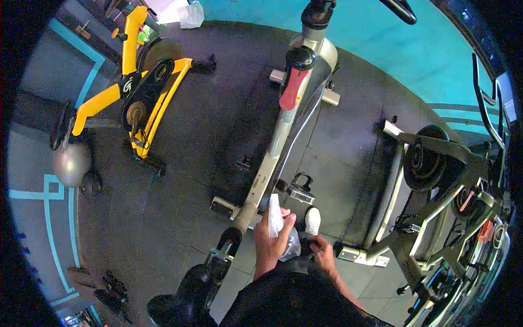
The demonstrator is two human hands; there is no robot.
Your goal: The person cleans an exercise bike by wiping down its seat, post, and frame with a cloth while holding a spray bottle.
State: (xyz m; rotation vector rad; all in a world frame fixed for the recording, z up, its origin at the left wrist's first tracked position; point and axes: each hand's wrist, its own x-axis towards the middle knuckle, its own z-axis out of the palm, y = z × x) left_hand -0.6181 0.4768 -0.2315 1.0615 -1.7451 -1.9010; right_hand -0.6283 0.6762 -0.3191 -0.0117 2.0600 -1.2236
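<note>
My left hand (267, 245) is closed around a long, narrow white piece (274, 215), which looks like folded cloth or paper. Beside its palm is a clear plastic thing (292, 246), its kind hard to make out. My right hand (323, 254) is lower and to the right, in front of my dark clothing. Its fingers are bent together near a dark patch, and whatever they hold is hidden. Just left of my hands runs the pale frame of an exercise bike (264, 177). A pedal with a strap (300, 189) sticks out ahead of them.
A red piece (293, 90) lies along the bike's frame below a black knob. The black saddle (182, 297) is at lower left. A yellow exercise bike (103, 103) and a silver ball (72, 165) stand left. Another grey machine (403, 240) is at right. A whitish bag (192, 14) lies far off.
</note>
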